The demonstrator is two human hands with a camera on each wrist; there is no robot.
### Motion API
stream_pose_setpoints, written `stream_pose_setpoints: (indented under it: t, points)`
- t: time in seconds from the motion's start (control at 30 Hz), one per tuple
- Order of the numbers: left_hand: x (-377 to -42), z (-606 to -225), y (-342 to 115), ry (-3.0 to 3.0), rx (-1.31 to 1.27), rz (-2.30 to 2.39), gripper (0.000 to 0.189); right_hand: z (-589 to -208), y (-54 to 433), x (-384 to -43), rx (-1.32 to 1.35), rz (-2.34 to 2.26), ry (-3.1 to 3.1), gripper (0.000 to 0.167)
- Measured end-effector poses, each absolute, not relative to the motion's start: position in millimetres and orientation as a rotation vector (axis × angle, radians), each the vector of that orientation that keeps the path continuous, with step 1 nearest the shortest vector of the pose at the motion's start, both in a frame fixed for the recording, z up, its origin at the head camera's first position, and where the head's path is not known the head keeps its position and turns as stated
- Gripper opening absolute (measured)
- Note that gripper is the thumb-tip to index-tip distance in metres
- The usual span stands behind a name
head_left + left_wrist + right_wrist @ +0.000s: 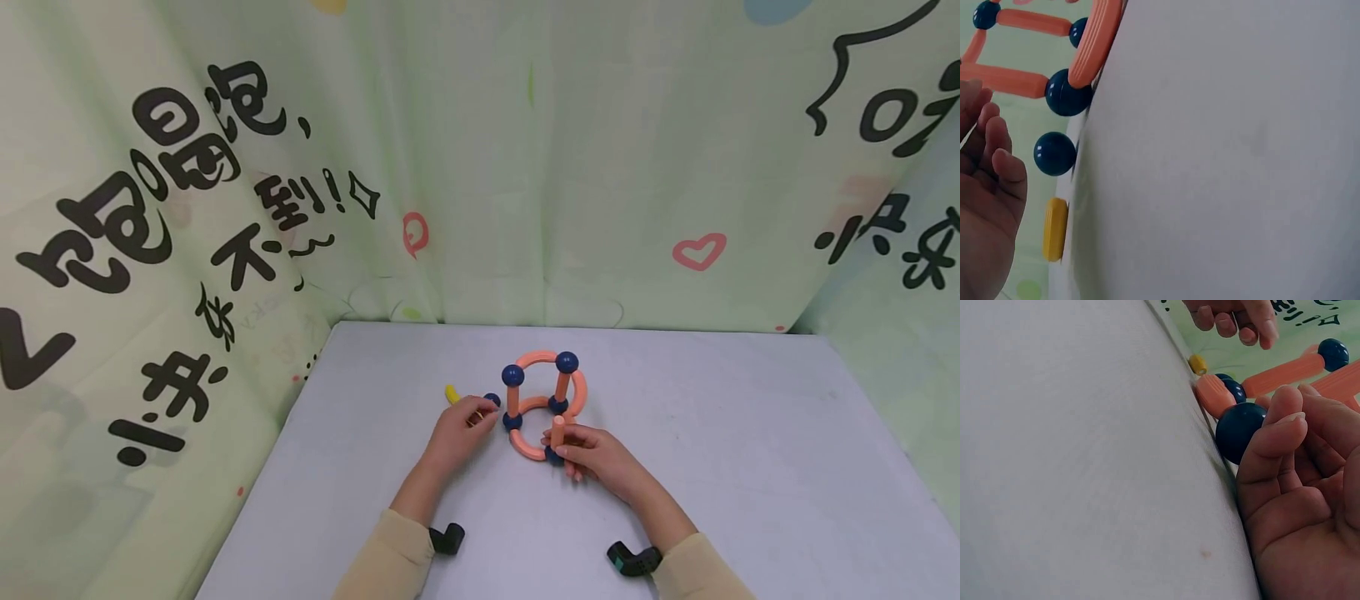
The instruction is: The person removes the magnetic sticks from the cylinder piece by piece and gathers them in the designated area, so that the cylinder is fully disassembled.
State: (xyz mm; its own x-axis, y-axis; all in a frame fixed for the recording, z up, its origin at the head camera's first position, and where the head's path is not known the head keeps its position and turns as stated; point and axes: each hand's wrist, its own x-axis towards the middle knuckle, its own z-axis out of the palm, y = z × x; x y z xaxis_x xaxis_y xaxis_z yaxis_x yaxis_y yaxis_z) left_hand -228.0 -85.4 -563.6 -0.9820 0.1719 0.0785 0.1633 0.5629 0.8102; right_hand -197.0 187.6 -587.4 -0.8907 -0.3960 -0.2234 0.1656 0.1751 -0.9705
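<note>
A frame of coral rods and dark blue balls (513,376) stands on the table, with curved rods forming a ring at its base and upright rods above. My right hand (600,454) pinches an upright coral rod (558,429) at the ring's near side, just above a blue ball (1238,432). Left of the frame, my left hand (463,425) hangs with loosely bent fingers and holds nothing. Beyond its fingertips lies a loose blue ball (1055,154). Farther left on the table is a yellow rod (1055,230), partly hidden by that hand in the head view.
The white table (720,417) extends around the frame on both sides. A pale green curtain (600,167) with black lettering hangs behind it and along the left and right. Each wrist wears a black camera mount (633,560).
</note>
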Motion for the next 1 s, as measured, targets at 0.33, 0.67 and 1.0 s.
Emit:
stream_pose_setpoints:
  t: [0.33,0.67,1.0]
  points:
    - [-209.6,-545.8,-61.0,2.525,0.700,1.448,0.033,-588.5,187.7,-197.7,-0.220,-1.740,2.052,0.044]
    - [-202.4,-538.7,-41.6,2.432,0.773,1.504,0.052,-589.1,189.1,-197.3,-0.217,-1.732,2.050,0.045]
    - [-198.2,-544.1,-27.8,2.428,0.764,1.539,0.041,-588.7,190.4,-196.9,-0.247,-1.706,2.080,0.041]
